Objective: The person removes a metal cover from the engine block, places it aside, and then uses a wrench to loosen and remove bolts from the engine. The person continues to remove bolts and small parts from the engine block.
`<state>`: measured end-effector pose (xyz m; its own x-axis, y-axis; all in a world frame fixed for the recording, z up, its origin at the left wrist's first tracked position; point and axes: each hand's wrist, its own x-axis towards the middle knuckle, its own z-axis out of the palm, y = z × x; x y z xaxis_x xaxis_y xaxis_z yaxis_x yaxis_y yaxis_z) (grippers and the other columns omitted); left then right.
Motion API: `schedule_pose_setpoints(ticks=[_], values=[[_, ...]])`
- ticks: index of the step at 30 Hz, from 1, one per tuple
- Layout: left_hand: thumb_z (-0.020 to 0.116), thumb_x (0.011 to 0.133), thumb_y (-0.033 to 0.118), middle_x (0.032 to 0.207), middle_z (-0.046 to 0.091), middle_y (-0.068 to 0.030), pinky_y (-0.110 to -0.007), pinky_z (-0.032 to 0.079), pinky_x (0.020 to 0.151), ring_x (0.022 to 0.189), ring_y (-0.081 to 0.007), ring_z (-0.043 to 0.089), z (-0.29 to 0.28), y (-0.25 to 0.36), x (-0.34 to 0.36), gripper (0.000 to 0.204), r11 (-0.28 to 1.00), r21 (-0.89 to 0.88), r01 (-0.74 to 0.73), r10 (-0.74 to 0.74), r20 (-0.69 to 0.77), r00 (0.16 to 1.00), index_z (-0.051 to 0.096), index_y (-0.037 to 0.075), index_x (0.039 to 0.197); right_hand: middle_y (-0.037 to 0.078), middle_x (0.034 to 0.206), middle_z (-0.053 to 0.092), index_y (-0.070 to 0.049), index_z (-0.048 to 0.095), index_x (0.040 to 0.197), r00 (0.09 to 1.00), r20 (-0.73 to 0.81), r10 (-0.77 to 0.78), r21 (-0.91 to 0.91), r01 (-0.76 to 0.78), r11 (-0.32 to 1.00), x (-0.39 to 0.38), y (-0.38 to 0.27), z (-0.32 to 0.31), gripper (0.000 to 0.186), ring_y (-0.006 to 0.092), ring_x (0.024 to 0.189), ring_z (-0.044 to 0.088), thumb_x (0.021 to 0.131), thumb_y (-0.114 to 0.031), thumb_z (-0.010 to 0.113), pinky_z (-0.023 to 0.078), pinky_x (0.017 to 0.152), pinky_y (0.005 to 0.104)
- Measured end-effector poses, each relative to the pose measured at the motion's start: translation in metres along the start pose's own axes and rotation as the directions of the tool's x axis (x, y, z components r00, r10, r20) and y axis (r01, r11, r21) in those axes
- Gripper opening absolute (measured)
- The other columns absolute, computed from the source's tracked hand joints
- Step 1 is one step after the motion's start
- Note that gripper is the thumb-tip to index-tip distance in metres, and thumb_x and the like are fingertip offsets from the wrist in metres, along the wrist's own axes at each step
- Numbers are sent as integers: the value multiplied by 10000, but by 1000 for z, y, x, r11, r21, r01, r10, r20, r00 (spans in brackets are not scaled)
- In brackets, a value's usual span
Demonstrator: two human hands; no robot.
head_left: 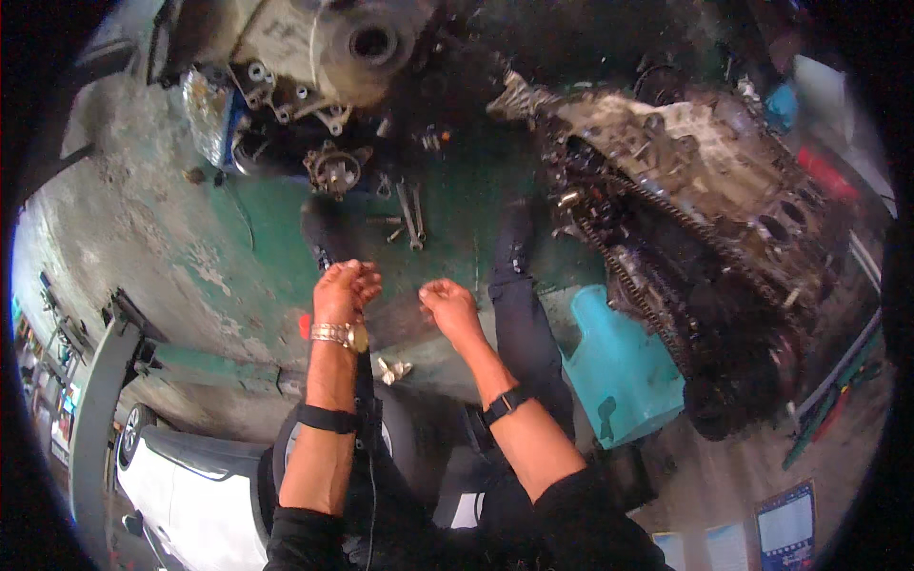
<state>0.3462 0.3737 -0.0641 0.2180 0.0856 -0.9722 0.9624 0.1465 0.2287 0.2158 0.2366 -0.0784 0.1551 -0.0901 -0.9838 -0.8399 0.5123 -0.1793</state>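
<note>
My left hand (345, 293), with a metal watch at its wrist, is closed above the green floor in front of me, its fingers curled in. My right hand (450, 309) is a short way to its right, thumb and fingers drawn together. Anything inside either hand is too small or hidden to make out. Beyond them, two wrenches (416, 214) lie side by side on the floor. A round metal part with a flange (338, 169) rests just left of the wrenches. Small bolts (436, 141) are scattered farther off.
A large metal housing (314, 48) stands at the far left. To the right is a dirty engine (685, 143) with a chain (619, 271) along it. A teal plastic container (619, 371) sits by my right leg. Behind me are a lift post (95, 400) and a white car (195, 500).
</note>
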Motion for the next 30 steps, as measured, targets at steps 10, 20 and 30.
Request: schedule_pose_setpoints(ticks=[10, 20, 30], values=[[607, 887, 137, 685, 589, -28, -277, 489, 509, 556, -135, 575, 45, -7, -50, 136, 967, 254, -27, 3, 95, 995, 576, 34, 804, 15, 842, 642, -54, 600, 976, 996, -7, -94, 130, 94, 987, -55, -48, -46, 162, 108, 704, 617, 865, -165, 639, 472, 584, 248], [613, 882, 166, 719, 599, -62, -291, 477, 471, 549, -164, 591, 60, -23, -81, 167, 851, 520, -73, 85, 0, 996, 568, 8, 847, 14, 871, 647, -68, 590, 985, 998, -1, -58, 231, 56, 971, -84, -62, -81, 139, 100, 735, 618, 885, -162, 619, 480, 596, 245], [608, 883, 158, 725, 606, -69, -297, 486, 484, 577, -166, 602, 104, -16, -80, 178, 788, 604, -118, 99, 64, 993, 574, -16, 887, 12, 860, 646, -74, 585, 977, 999, -5, -47, 273, 47, 961, -83, -62, -91, 124, 106, 719, 617, 892, -160, 612, 479, 589, 249]])
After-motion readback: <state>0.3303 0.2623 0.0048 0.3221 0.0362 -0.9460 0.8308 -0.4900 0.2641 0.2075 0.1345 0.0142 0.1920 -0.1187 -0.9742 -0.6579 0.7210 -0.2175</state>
